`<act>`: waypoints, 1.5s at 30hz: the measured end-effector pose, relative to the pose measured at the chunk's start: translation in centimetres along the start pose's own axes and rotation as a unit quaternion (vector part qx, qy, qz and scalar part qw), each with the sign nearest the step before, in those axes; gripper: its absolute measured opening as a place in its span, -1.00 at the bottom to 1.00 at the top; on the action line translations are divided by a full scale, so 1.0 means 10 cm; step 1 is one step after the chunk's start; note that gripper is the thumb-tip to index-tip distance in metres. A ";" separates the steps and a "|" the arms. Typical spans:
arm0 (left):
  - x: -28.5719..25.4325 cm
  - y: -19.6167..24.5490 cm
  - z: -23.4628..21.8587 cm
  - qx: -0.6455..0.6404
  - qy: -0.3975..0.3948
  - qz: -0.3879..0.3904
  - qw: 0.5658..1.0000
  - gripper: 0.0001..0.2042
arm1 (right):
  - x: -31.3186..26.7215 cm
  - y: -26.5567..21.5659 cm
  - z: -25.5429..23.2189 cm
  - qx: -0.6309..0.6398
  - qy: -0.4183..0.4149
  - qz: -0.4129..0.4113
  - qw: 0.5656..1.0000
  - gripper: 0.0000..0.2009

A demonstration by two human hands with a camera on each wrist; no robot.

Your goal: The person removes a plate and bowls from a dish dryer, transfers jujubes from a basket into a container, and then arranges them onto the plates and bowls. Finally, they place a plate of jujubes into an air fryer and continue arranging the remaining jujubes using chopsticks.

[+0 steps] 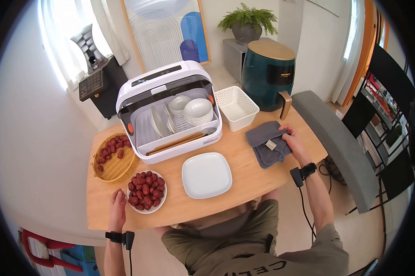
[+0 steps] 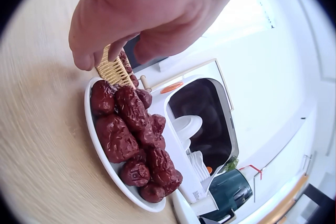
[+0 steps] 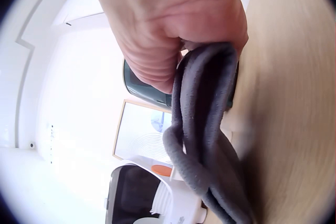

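At the table's right side, my right hand (image 1: 296,143) pinches the edge of a folded grey cloth (image 1: 266,138); in the right wrist view the cloth (image 3: 202,124) hangs in folds below the hand (image 3: 178,29). My left hand (image 1: 118,209) is at the table's front left edge, just left of a white plate (image 1: 160,205) heaped with red dates (image 1: 145,189). In the left wrist view that hand (image 2: 142,14) is above the dates (image 2: 131,108) with its fingers bent loosely and nothing held. A square white plate (image 1: 207,175) lies between the two hands.
A wicker basket (image 1: 113,171) with more dates sits at the left. Behind are a white dish cabinet (image 1: 184,151) holding bowls, plates and chopsticks, a white perforated basket (image 1: 241,123) and a green air fryer (image 1: 262,73). A grey bench (image 1: 336,142) stands right of the table.
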State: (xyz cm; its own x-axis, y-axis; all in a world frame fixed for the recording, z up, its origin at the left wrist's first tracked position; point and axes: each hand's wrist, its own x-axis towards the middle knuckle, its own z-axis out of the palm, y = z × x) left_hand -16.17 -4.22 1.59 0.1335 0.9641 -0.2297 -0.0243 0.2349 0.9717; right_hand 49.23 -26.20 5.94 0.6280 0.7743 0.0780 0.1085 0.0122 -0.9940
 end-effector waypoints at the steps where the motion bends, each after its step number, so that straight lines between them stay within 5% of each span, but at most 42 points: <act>1: -0.01 -0.01 -0.03 0.003 0.012 0.016 1.000 -0.57 | 0.00 -0.06 0.00 -0.001 0.002 -0.002 1.000 -0.67; 9: -0.66 0.56 0.66 0.037 0.064 0.179 0.981 -0.59 | 0.40 -0.80 0.17 0.119 0.002 -0.101 0.988 -0.68; 16: -1.10 0.73 1.39 0.120 -0.128 0.137 0.975 -0.61 | 1.15 -1.10 0.72 0.196 -0.004 -0.145 0.970 -0.71; 18: -1.09 0.70 1.51 0.111 -0.169 0.107 0.974 -0.59 | 1.28 -0.99 0.78 0.172 0.002 -0.147 0.974 -0.68; 20: -1.01 0.66 1.61 0.165 -0.234 0.090 0.954 -0.56 | 1.39 -0.82 0.77 -0.090 -0.030 -0.044 0.994 -0.63; 22: -0.99 0.70 1.74 0.167 -0.230 0.055 0.957 -0.54 | 1.39 -0.62 0.77 -0.214 -0.019 -0.125 0.969 -0.60; 24: -0.86 0.61 1.85 0.177 -0.252 0.032 0.951 -0.49 | 1.25 -0.51 0.76 -0.262 0.042 -0.135 0.955 -0.62; 28: -0.73 0.58 2.13 0.209 -0.258 -0.015 0.943 -0.33 | 0.92 -0.32 0.60 -0.233 0.004 -0.174 0.957 -0.66; 36: -0.53 0.13 2.39 0.155 -0.236 -0.014 0.959 -0.29 | 0.02 -0.14 0.55 -0.173 -0.152 0.006 0.973 -0.64; 41: -0.45 -0.13 2.45 0.119 -0.219 0.026 0.968 -0.34 | -0.51 -0.10 0.81 -0.113 -0.305 0.072 0.943 -0.39; 45: -0.56 0.02 2.75 0.164 -0.247 0.017 0.955 -0.36 | -0.54 -0.19 0.84 -0.095 -0.297 0.099 0.945 -0.35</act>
State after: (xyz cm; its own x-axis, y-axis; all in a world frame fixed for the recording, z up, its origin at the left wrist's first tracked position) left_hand 10.29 -12.97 4.56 0.5916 0.7747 -0.2231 0.2647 0.0747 0.9614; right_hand 39.22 -25.10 6.77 0.1137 0.9685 -0.2216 0.2059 -0.2412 -0.9484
